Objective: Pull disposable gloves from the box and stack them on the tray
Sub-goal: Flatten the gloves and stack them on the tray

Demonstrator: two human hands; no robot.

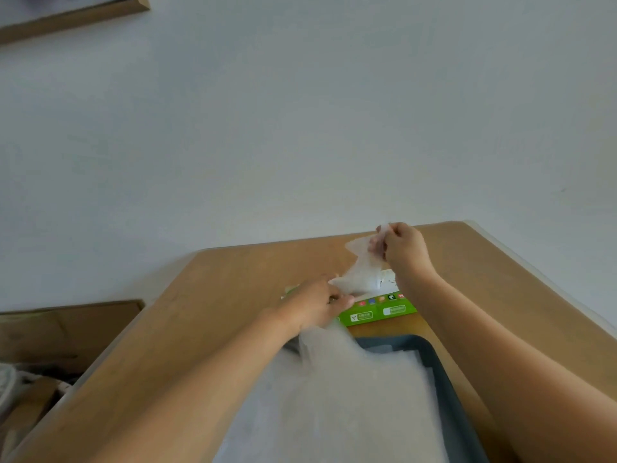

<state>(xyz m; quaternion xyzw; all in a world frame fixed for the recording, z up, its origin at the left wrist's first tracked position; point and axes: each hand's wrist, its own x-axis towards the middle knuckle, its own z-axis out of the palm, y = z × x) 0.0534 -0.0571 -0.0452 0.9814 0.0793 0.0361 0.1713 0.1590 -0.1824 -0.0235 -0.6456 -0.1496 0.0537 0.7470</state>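
Green box point(377, 312): lying flat on the wooden table point(233, 295), top facing up. Every place below is being given from it.
Glove point(364, 272): 1 thin, translucent glove is rising out of the box top and stretching up to the right hand. Its lower end seems to be sitting at the opening, though blur is hiding the exact edge.
Right hand point(402, 243): hovering above the box's far right part, with thumb and fingers pinching the glove's top edge.
Left hand point(317, 304): resting on the box's left end, with fingers reaching toward the glove's lower end. I cannot tell whether they are pressing the box down or nipping the film.
Tray point(444, 372): dark grey, sitting just on the near side of the box.
Stack point(350, 396): a pale heap of gloves is filling the tray, with 1 loose flap lifting at the end nearest the box, under the left wrist.
Step in hand: by my reading the pull is under way, with the glove drawn out but not yet carried over.
Next move: probably freeing the lower end while the box is being held steady, then bringing the glove to the near side and laying it flat on the heap. The film is looking light and clingy, so dragging a 2nd glove out is the risk.
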